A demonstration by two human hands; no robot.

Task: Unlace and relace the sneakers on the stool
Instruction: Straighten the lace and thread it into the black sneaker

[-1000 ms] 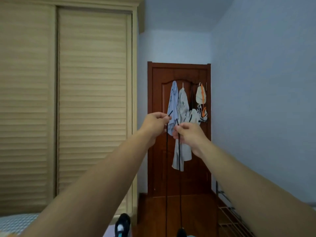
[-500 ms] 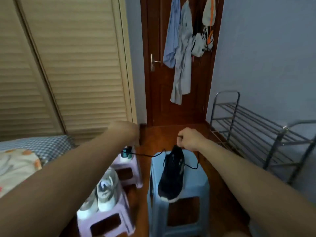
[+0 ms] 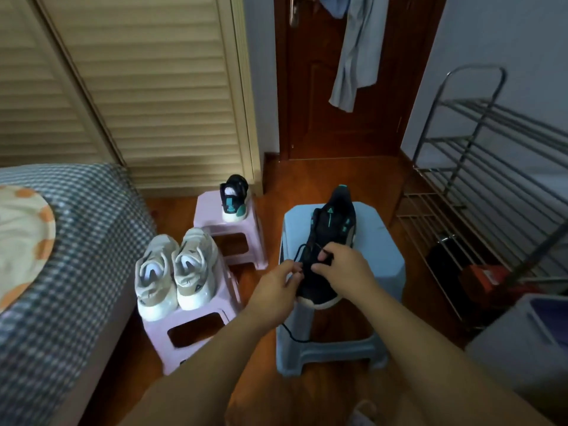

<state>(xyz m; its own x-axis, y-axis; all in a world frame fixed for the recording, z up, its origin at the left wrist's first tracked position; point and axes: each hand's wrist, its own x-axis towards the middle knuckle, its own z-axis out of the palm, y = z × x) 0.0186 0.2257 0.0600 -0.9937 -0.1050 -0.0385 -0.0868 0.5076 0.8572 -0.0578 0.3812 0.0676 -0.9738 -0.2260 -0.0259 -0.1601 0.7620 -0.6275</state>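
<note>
A black sneaker with teal accents (image 3: 333,224) lies toe-toward-me on a light blue stool (image 3: 381,247). Its black lace (image 3: 299,253) loops off the shoe's left side, and another stretch hangs down in front of the stool. My left hand (image 3: 276,287) pinches the lace beside the toe end. My right hand (image 3: 344,272) rests over the front eyelets, fingers curled on the lace. The second black sneaker (image 3: 234,196) stands on a far pink stool (image 3: 212,219).
A pair of beige and white sneakers (image 3: 175,272) sits on a near pink stool (image 3: 196,330). A checked bed (image 3: 76,241) fills the left. A metal shoe rack (image 3: 479,186) stands right, a grey bin (image 3: 528,330) at lower right. A brown door (image 3: 310,103) with hanging clothes is behind.
My view dropped from the door to the stools. Both hands came down from holding the lace ends raised high to the black sneaker's toe end, close together on the lace.
</note>
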